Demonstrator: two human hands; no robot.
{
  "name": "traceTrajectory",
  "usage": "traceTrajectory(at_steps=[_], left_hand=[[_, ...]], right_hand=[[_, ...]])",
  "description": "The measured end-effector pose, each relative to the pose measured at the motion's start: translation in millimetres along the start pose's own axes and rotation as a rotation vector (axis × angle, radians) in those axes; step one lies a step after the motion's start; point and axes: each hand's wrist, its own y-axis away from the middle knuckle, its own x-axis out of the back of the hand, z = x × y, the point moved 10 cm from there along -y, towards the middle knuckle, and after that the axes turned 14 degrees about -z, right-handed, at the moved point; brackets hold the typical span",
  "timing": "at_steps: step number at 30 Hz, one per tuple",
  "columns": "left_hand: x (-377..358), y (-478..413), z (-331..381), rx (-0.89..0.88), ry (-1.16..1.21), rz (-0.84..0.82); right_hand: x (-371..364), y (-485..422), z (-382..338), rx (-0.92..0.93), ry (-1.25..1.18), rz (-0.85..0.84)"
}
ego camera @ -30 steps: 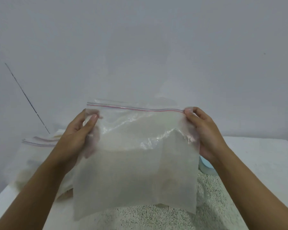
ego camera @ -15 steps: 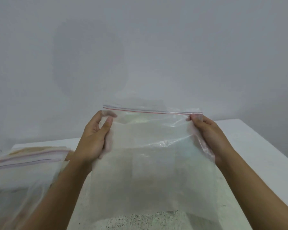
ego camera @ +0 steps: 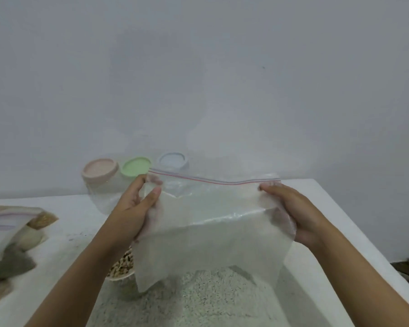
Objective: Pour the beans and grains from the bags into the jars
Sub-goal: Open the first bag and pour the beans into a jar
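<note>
Right edge of white tabletop running diagonally just outside right forearm; back edge against grey wall. Strip of bare top between left forearm and heap of filled zip bags at far left. At the back, side by side, lids on: clear jar with pink lid, clear jar with green lid, clear jar with blue lid. Holding clear plastic zip bag with red-and-blue seal line up over table centre, in front of jars, seal slanting slightly down to the right. Left hand pinching top left corner, right hand gripping top right corner; hands apart, film stretched between. Film cloudy, creased; lower end hanging over pale speckled grain. Round vessel of mixed beans under left wrist
</note>
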Motion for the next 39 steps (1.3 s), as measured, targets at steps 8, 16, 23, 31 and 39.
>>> traceTrajectory(at_steps=[8, 16, 23, 31, 39], left_hand=[[-88.7, -4.2, -34.9, 0.142, -0.093, -0.02], [-111.7, 3.8, -62.4, 0.297, -0.441, -0.116], [-119.3, -21.9, -26.9, 0.053, -1.075, -0.015], [-146.3, -74.6, -87.7, 0.205, -1.14, -0.264], [-150.5, -87.1, -110.2, 0.24, -1.271, -0.296]], right_hand=[[97.9, 18.4, 29.8, -0.259, -0.025, 0.002], [131.0, 24.0, 55.1, -0.373, 0.173, -0.035], [167.6, -2.9, 48.2, -0.122, 0.773, 0.225], [114.7, -9.7, 51.1, 0.29, 1.43, 0.196], [102.7, -29.3, 109.5, 0.168, 1.533, -0.236]])
